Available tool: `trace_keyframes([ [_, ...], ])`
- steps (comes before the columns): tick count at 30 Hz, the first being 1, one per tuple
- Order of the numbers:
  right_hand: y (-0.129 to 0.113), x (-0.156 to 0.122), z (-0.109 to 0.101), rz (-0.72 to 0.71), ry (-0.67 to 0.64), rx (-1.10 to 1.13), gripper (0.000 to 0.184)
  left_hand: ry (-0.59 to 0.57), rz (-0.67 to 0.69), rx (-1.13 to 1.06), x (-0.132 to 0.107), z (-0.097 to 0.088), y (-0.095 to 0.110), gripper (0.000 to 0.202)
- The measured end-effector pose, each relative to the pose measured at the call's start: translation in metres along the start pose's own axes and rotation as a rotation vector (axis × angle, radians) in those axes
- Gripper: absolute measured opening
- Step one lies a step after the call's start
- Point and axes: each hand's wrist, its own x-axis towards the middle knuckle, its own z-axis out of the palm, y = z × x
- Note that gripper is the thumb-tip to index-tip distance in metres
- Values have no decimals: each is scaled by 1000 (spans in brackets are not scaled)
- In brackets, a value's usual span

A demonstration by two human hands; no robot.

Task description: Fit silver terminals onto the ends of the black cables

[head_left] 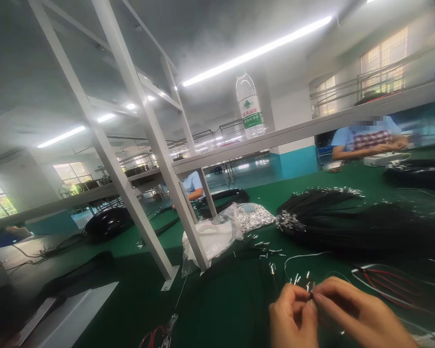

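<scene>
My left grip (293, 316) and right grip (360, 309) meet, pinching a small piece (311, 294) above the surface (221, 314); my fingertips (318, 296) hide most of it. Both hands are cut off below. Beyond lie a black wire bundle (362, 229) and a bag of metal bits (255, 216), partly blocked by a grey post (150, 121).

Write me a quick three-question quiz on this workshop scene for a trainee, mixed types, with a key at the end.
1. Which item stands on the shelf: (a) a kettle, (b) a bottle, (c) a toolbox?
2. True or false: the left hand and the right hand are held far apart.
3. Fill in: the large bundle to the right of the bag of shiny pieces is ____ in colour.

Key: 1. b; 2. false, they are close together; 3. black.
</scene>
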Motion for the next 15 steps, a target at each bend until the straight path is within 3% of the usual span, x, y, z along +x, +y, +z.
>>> trace_keyframes([
  [7, 1, -2, -1, 64, -24, 70, 28, 34, 79, 198, -2, -2, -3, 20],
  [10, 0, -3, 1, 113, -7, 136, 25, 40, 187, 348, -5, 0, -5, 17],
  [15, 10, -3, 7, 115, 126, 158, 19, 165, 417, 631, -10, 9, -9, 23],
])
